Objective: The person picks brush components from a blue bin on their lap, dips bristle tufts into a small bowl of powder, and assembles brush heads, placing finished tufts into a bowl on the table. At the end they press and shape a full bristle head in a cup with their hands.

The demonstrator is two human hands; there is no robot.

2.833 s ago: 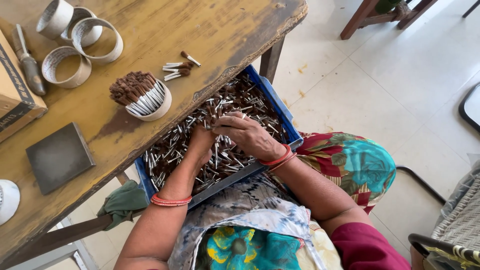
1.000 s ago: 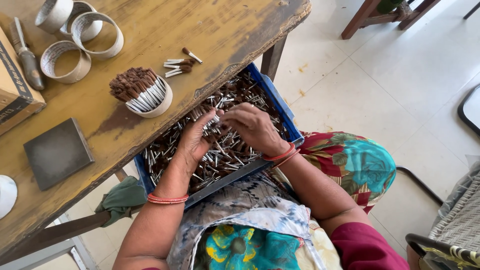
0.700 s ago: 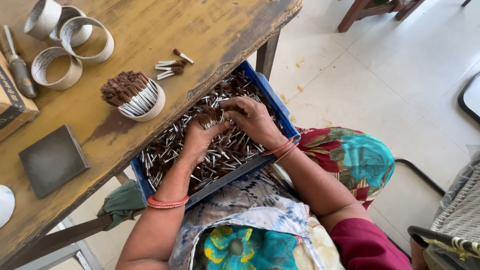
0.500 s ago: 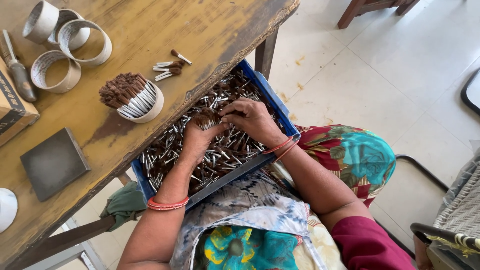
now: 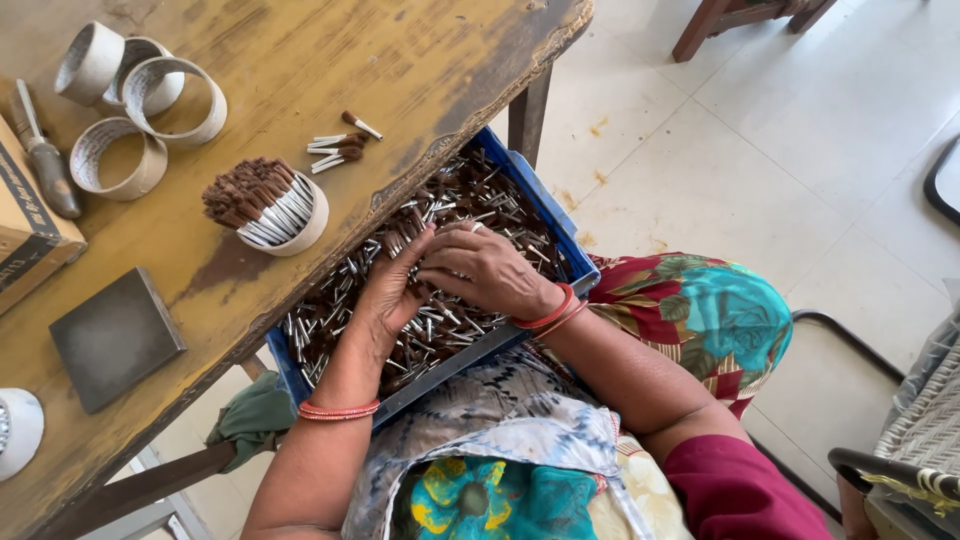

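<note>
A blue tray (image 5: 547,207) rests on my lap, filled with several short white sticks with brown tips (image 5: 330,320). Both my hands are down in this pile. My left hand (image 5: 385,290) has its fingers closed around a small bunch of sticks near the table's edge. My right hand (image 5: 490,272) lies curled over the pile just beside it, its fingertips touching the left hand's fingers and pinching sticks. A white ring (image 5: 290,215) packed with an upright bundle of the same sticks stands on the wooden table (image 5: 400,60). A few loose sticks (image 5: 335,148) lie behind it.
Three empty white rings (image 5: 150,100) sit at the table's far left beside a wooden-handled tool (image 5: 45,165) and a cardboard box (image 5: 25,235). A dark square slab (image 5: 115,338) and a white round object (image 5: 15,430) lie nearer. A green cloth (image 5: 250,420) hangs below. A chair (image 5: 900,470) stands at right.
My left hand lifted a bunch of sticks, then dropped back into the tray. Both hands have drawn together over the pile. The view has drifted slightly.
</note>
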